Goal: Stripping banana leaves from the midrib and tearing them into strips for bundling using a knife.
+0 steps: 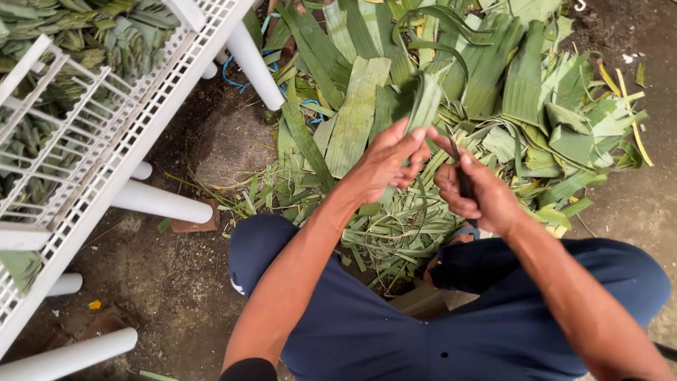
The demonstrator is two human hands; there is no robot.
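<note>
1. So the thing being worked on is a long green leaf strip (422, 106), folded or bunched. It's held up over the big heap of cut leaves (493, 77) on the ground, right in front of the person's knees.

2. The left hand (384, 164) is wrapped shut around the lower part of that strip, thumb on top, fingers curled under. The leaf sticks up and away past the knuckles.

3. The right hand (474, 194) is closed in a fist around a dark knife (462, 173). Only a thin bit of blade shows, pointing up toward the leaf and toward the left hand's fingertips. Can't tell if the edge is actually touching the leaf or just beside it.

4. What I'd worry about: that blade is really near the left fingers. If the leaf gives way suddenly or the grip slides on the slick surface, I'd guess the knife could jump into the holding hand. Also a crooked pull could tear the strip instead of cutting it clean.

5. Pose: both forearms come in from the bottom of the view, elbows out over the thighs in dark blue shorts (395, 331), wrists angled inward so the hands nearly meet.

6. Off to the left there's a white plastic rack (120, 141) with more folded leaves stacked in it, well apart from the hands.
</note>
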